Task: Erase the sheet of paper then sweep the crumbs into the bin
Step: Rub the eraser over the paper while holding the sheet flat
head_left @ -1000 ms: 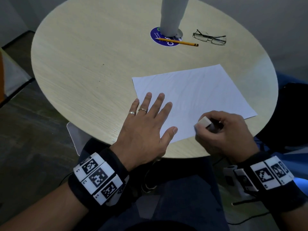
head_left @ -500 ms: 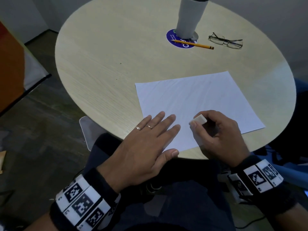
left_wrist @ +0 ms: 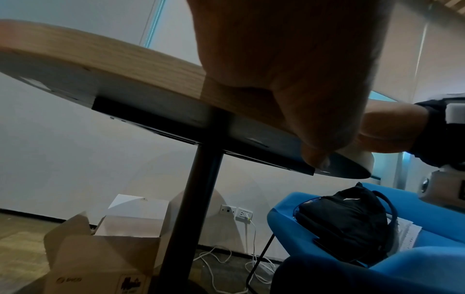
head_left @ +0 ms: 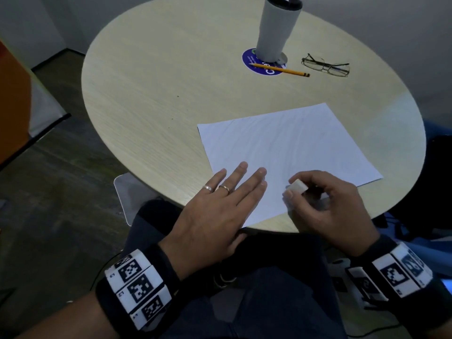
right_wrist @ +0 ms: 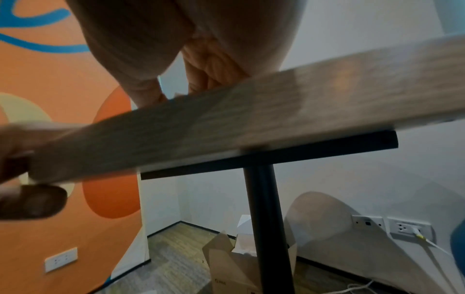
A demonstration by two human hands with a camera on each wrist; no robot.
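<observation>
Rubbing is the step in hand: the right hand [head_left: 327,204] pinches a white eraser [head_left: 296,187] at the near edge of the sheet of paper [head_left: 288,152] on the surface [head_left: 159,94], the left hand [head_left: 215,211] lies flat with fingers straight beside it, and crumb-sweeping probably comes next, with no bin in sight.

The counter [head_left: 151,99] is pale wood-grain, matt. The sheet of paper [head_left: 288,148] is white, faintly rippled. The eraser [head_left: 297,186] looks matt white rubber. The glasses [head_left: 325,66] have thin metal rims; 2 glossy metal rings [head_left: 216,188] shine.

Round table [head_left: 151,77]: paper [head_left: 288,152], pencil [head_left: 281,69], glasses [head_left: 326,66].
</observation>
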